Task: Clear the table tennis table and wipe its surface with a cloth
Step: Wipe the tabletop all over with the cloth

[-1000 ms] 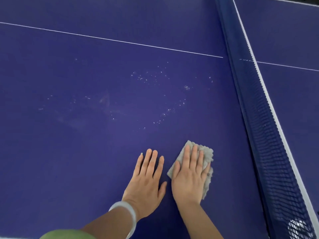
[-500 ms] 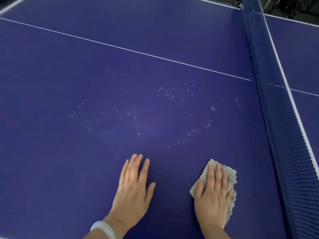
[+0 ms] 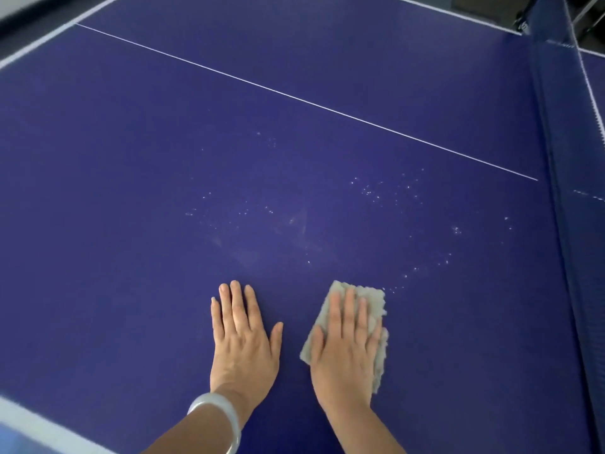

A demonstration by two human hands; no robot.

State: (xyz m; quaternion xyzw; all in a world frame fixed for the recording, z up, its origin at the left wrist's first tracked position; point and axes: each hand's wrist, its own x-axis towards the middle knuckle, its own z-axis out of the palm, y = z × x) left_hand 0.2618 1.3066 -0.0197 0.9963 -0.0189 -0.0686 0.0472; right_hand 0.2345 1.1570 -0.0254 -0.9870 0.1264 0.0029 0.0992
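While the left hand (image 3: 244, 339) lies flat with fingers straight on the blue table tennis table (image 3: 131, 158), the right hand (image 3: 347, 352) presses a grey cloth (image 3: 373, 298) flat beside it. White specks (image 3: 370, 191) dot the surface ahead, near the net (image 3: 569, 191).

A single head-worn wide-angle camera looks steeply down and forward across the dark blue table tennis bench (image 3: 131, 191), close above the left hand (image 3: 244, 342) and right hand (image 3: 343, 352) at lower centre, with the dark blue mesh net (image 3: 563, 224) down the frame's right edge.
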